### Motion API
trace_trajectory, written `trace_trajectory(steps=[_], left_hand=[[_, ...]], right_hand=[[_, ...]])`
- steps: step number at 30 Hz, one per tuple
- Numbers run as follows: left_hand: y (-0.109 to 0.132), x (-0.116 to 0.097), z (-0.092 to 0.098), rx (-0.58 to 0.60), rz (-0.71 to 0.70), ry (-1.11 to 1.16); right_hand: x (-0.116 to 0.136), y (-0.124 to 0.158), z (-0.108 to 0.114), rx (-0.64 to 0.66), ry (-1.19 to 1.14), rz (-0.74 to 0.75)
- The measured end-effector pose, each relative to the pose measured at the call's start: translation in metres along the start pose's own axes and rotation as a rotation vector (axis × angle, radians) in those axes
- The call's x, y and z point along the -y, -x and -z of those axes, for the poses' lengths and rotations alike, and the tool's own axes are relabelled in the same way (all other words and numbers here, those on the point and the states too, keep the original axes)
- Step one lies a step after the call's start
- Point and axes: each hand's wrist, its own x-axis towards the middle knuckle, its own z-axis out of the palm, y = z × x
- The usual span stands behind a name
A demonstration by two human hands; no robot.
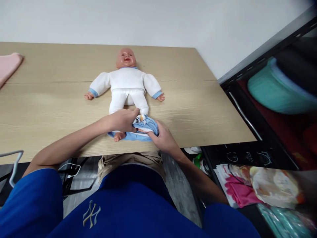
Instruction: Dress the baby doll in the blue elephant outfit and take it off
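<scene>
A baby doll (127, 79) in a white suit with blue cuffs lies on its back on the wooden table, head away from me. Blue cloth baby pants (148, 125) with a small cartoon print are bunched around the doll's foot on the right side. My left hand (125, 119) grips the pants' left edge near the doll's lower leg. With thumb and fingers, my right hand (163, 136) pinches the right side of the bunched cloth. The doll's other bare foot (119, 136) rests on part of the blue fabric.
A pink cloth (9, 66) lies at the table's far left. To the right stands a black shelf rack with a teal basin (279, 89). Below it are plastic packages and a pink item (244, 191). A white cable (15, 165) hangs at the left edge.
</scene>
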Motion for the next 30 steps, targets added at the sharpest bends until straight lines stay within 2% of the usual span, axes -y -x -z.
trace_trajectory(steps=[3, 6, 11, 15, 18, 22, 27, 30], left_hand=[[-0.004, 0.004, -0.004, -0.001, 0.015, 0.087], [-0.008, 0.01, -0.009, -0.03, 0.01, 0.241], [-0.011, 0.022, -0.012, -0.11, -0.096, 0.554], [-0.014, 0.03, -0.012, -0.123, -0.167, 0.703], [-0.014, 0.033, -0.01, -0.162, -0.221, 0.732], [-0.012, 0.032, -0.002, -0.203, -0.282, 0.652], [-0.011, 0.035, 0.011, -0.126, -0.351, 0.721], [-0.015, 0.036, 0.012, -0.077, -0.332, 0.766]], right_hand=[[-0.006, 0.002, 0.0, 0.031, -0.042, -0.074], [-0.012, 0.003, -0.001, 0.048, -0.146, -0.069], [-0.022, 0.006, -0.012, 0.077, -0.304, -0.056], [-0.026, 0.001, -0.028, -0.027, -0.504, 0.058], [-0.028, -0.006, -0.03, -0.089, -0.577, 0.14], [-0.035, -0.011, -0.02, -0.074, -0.544, 0.172], [-0.034, -0.03, 0.01, -0.048, -0.282, 0.276], [-0.026, -0.055, 0.034, 0.085, -0.137, 0.379]])
